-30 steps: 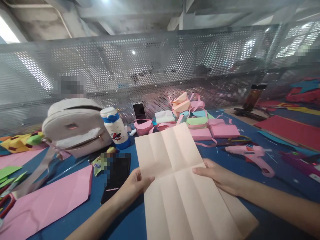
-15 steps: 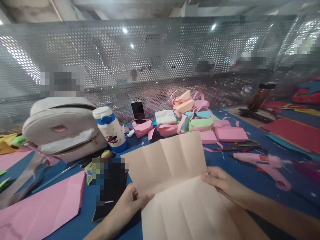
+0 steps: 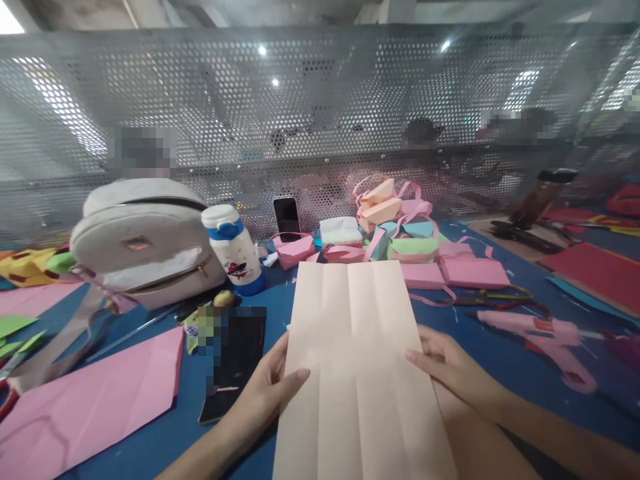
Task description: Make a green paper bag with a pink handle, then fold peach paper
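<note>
A peach sheet of paper (image 3: 345,373) with lengthwise creases stands tilted in front of me, held at both side edges. My left hand (image 3: 280,383) grips its left edge, thumb on the near face and fingers behind. On the right edge, my right hand (image 3: 440,360) pinches it the same way. More peach paper (image 3: 475,433) shows beneath my right wrist. A dark phone-like slab (image 3: 240,363) lies just left of my left hand. To the right of my right hand rests a pink glue gun (image 3: 543,333).
Behind the sheet sit several small folded paper bags (image 3: 413,248). A white bottle (image 3: 234,250), a backpack (image 3: 145,243) and an upright phone (image 3: 287,219) stand along the perforated metal panel (image 3: 320,87). Pink paper (image 3: 100,400) lies left, red paper (image 3: 595,280) right.
The upper part of the peach sheet, which was angled to the left along a cross fold, now stands straight in line with the lower part. Both hands keep their hold; the view shifts slightly left.
</note>
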Available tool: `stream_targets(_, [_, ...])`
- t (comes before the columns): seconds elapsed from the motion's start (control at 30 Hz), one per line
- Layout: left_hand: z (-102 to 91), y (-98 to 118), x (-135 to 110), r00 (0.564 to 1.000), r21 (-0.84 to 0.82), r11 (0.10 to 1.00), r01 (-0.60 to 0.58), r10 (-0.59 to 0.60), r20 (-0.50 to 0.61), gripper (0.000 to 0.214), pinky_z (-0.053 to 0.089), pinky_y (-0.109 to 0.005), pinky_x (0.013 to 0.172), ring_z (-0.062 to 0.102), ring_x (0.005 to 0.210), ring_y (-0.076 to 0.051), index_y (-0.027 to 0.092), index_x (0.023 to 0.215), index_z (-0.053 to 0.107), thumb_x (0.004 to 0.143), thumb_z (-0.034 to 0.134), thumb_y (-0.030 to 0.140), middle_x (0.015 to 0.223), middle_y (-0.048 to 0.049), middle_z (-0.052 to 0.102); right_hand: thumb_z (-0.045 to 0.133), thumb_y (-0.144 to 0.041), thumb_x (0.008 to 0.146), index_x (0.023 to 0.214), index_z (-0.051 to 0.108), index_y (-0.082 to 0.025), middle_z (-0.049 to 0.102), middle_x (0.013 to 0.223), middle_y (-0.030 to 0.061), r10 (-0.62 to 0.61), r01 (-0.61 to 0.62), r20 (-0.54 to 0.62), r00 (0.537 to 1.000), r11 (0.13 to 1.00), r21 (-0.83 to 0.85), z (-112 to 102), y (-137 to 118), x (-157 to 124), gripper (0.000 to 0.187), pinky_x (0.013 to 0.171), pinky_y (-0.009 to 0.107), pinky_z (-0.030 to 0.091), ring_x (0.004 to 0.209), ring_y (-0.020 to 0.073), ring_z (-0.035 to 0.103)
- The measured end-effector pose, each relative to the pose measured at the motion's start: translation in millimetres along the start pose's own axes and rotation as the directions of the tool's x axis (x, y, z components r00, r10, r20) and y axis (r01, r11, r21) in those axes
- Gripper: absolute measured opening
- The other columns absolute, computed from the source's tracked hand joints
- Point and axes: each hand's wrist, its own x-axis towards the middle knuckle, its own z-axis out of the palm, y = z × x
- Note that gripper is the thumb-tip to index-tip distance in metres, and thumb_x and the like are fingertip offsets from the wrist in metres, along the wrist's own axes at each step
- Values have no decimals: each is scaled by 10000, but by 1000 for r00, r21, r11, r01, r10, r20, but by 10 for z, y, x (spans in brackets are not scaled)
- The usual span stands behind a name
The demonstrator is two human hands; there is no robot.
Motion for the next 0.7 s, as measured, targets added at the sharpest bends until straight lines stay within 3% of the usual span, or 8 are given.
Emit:
stream_targets(0.17, [-75,-80,33,999,16,999,-33,33,-2,749,434,-466,1111,525,1334,-345,260,1519,372,873,750,280,1485,-117,524,651,-519,907,1363,587,-196,718,1217,142,-10,10,21,1000,1000,21,-8,21,-8,562,968,490,536,1082,323,696])
stream_targets(0.4, [-58,-60,21,999,115,992,-40,38,19,717,437,-473,1111,471,1378,-348,278,1536,348,913,701,318,1491,-105,519,625,-573,904,1368,588,-186,746,1140,145,25,-26,56,998,1000,7,7,-24,0,605,946,496,542,1044,344,705])
stream_targets(0.6, [-109,-91,13,999,147,989,-26,30,-21,874,395,-481,1143,381,1436,-354,300,1590,198,893,720,371,1580,-93,393,556,-680,888,1179,704,-190,708,1210,141,-27,21,-62,998,996,-86,29,-147,-31,590,1009,457,490,1110,347,648])
stream_targets(0.7, [-153,-118,9,998,215,976,-29,39,-42,874,311,-478,1192,343,1457,-346,283,1600,170,911,699,375,1603,-99,344,544,-652,909,1049,725,-208,736,1046,98,-62,45,-121,991,989,-143,8,-121,-33,499,944,383,510,1003,296,655])
